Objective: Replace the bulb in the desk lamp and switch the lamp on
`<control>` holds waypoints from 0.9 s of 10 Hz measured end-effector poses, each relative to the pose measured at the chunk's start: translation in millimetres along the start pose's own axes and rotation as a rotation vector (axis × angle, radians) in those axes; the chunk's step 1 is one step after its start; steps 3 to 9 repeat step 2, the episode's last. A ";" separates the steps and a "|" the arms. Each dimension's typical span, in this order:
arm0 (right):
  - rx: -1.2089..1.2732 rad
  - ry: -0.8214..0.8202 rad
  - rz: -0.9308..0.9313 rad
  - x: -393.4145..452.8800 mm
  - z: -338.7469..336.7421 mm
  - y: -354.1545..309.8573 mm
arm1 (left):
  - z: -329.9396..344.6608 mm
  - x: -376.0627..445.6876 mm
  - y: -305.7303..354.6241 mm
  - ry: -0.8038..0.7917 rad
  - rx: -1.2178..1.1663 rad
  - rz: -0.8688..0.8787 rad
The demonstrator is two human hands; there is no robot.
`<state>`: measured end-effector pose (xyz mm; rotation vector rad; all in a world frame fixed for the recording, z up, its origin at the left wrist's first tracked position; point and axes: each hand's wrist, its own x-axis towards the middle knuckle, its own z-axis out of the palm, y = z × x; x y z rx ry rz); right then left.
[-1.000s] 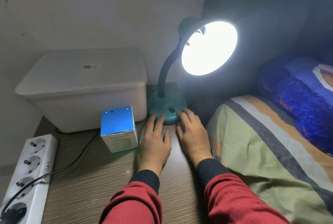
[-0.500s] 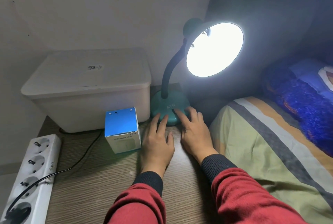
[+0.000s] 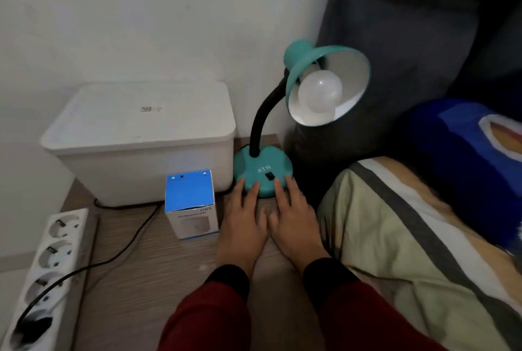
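Your lamp (image 3: 264, 172) stands at the back of the tabletop (image 3: 158, 271), just beside the white bin (image 3: 141, 135); its bulb (image 3: 320, 90) sits in the shade, unlit; the black switch (image 3: 269, 176) is on the base. Your left hand (image 3: 243, 223) and right hand (image 3: 293, 217) lie flat, palms down, fingers loosely spread – fingertips touching the base's front edge, either side of the switch; neither grips anything. A blue-topped box (image 3: 190, 203) stands just left of your left hand; a power strip (image 3: 42, 274) lies at the far left.
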<state>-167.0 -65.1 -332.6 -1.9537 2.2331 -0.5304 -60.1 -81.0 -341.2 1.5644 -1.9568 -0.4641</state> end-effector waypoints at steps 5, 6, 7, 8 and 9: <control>-0.120 -0.315 0.047 -12.5 -29.6 -7.8 | -10.9 -5.4 0.7 -0.104 -0.019 -0.031; -0.120 -0.315 0.047 -12.5 -29.6 -7.8 | -10.9 -5.4 0.7 -0.104 -0.019 -0.031; -0.120 -0.315 0.047 -12.5 -29.6 -7.8 | -10.9 -5.4 0.7 -0.104 -0.019 -0.031; -0.120 -0.315 0.047 -12.5 -29.6 -7.8 | -10.9 -5.4 0.7 -0.104 -0.019 -0.031; -0.120 -0.315 0.047 -12.5 -29.6 -7.8 | -10.9 -5.4 0.7 -0.104 -0.019 -0.031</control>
